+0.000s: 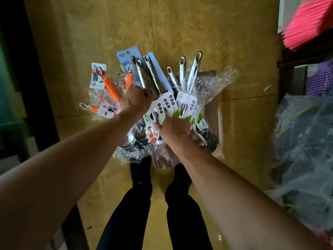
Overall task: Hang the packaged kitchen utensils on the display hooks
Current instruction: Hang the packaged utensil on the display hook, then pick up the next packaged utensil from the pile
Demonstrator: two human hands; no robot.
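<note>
Here the utensils (151,74) form a fanned bundle held over the tan floor (198,33), at frame centre, above the person's dark legs (135,204). Steel handles (193,69) with slotted ends spread toward 12 and 1 o'clock. Orange handles (111,85) with white tags splay toward 10 o'clock. A blue card (126,55) stands at 12 o'clock behind the steel. White cards (185,101) with black hexagons and green corners wrap the shafts mid-bundle. Shiny ladle bowls (142,136) hang at 6 o'clock. Crinkled clear wrap (214,82) flares out toward 2 o'clock.

The left hand (134,101) has its fingers curled round several steel handles. The right hand (175,128) pinches the white cards, thumb on top and fingers tucked beneath.

At 3 o'clock a clear bag (302,141) holds dark goods, too blurred to name. Pink bristles (306,20) show at 2 o'clock. A brown board (214,114) lies behind the bundle at 4 o'clock; I cannot tell whether it is a box.
</note>
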